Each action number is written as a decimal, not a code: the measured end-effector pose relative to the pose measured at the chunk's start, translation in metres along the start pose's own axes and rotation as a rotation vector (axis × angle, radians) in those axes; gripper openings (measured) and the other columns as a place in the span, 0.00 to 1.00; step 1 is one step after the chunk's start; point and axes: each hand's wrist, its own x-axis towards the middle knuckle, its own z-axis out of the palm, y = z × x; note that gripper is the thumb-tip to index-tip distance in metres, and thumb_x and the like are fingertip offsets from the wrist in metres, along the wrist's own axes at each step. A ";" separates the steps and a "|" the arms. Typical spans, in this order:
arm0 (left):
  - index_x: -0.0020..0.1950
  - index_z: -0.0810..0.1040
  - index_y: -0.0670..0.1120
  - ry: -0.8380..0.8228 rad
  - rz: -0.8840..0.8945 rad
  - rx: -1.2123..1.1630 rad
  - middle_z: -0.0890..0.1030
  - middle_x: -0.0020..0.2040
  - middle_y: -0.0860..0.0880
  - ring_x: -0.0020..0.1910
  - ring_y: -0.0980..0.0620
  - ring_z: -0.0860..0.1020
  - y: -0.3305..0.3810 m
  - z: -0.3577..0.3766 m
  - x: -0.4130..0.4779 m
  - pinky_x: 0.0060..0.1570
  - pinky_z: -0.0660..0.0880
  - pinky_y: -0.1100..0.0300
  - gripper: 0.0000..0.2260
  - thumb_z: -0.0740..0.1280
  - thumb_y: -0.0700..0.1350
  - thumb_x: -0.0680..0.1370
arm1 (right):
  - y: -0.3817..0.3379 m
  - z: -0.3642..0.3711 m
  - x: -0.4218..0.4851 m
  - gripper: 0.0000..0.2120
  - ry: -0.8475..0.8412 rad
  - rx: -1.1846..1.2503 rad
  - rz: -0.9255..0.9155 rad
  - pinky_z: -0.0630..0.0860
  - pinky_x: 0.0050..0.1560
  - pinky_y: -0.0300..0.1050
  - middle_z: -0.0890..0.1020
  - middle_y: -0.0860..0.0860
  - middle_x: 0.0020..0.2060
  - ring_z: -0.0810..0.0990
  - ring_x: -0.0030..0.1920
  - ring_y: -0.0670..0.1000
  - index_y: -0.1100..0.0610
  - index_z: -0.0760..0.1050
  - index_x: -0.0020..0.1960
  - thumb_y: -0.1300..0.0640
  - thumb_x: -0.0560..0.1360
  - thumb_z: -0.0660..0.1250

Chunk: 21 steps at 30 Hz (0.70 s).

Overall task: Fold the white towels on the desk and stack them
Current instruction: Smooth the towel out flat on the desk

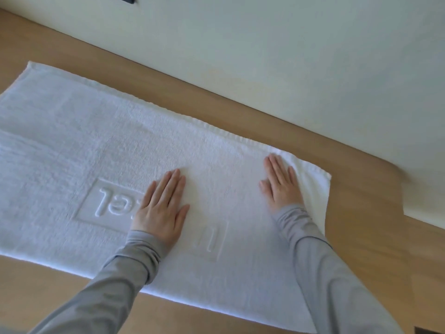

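Grey sleeves are extended; left hand and right hand are pressed flat (fingers together) on white towel, presumably smoothing it on worktop.

Towel spread flat on desk, wall behind desk, left hand palm-down on towel centre, right hand flat near towel's right edge, hands apart
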 end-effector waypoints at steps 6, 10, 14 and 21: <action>0.74 0.62 0.42 -0.003 -0.009 0.012 0.62 0.75 0.45 0.74 0.49 0.60 0.001 -0.001 0.001 0.73 0.52 0.52 0.27 0.50 0.53 0.79 | 0.057 -0.014 -0.003 0.32 0.111 0.054 0.416 0.42 0.74 0.55 0.50 0.57 0.76 0.46 0.76 0.54 0.62 0.49 0.75 0.46 0.75 0.42; 0.74 0.62 0.41 -0.002 -0.010 0.028 0.62 0.75 0.45 0.74 0.48 0.60 0.001 -0.001 0.001 0.73 0.51 0.52 0.27 0.49 0.53 0.79 | -0.039 -0.016 -0.010 0.28 0.227 0.231 0.081 0.45 0.74 0.58 0.54 0.60 0.74 0.49 0.75 0.59 0.64 0.53 0.74 0.51 0.78 0.49; 0.73 0.63 0.40 0.014 -0.004 0.047 0.63 0.74 0.44 0.73 0.47 0.62 0.002 -0.001 0.001 0.72 0.54 0.51 0.27 0.49 0.53 0.79 | -0.096 0.008 -0.038 0.28 0.119 0.116 -0.289 0.53 0.73 0.59 0.60 0.56 0.74 0.56 0.74 0.55 0.61 0.58 0.74 0.49 0.77 0.50; 0.75 0.60 0.41 0.024 -0.007 0.062 0.61 0.75 0.45 0.74 0.48 0.59 0.001 0.002 0.000 0.73 0.53 0.50 0.27 0.48 0.54 0.79 | 0.067 0.003 -0.017 0.28 0.071 0.115 0.183 0.45 0.74 0.51 0.52 0.54 0.76 0.48 0.76 0.52 0.59 0.50 0.75 0.50 0.78 0.45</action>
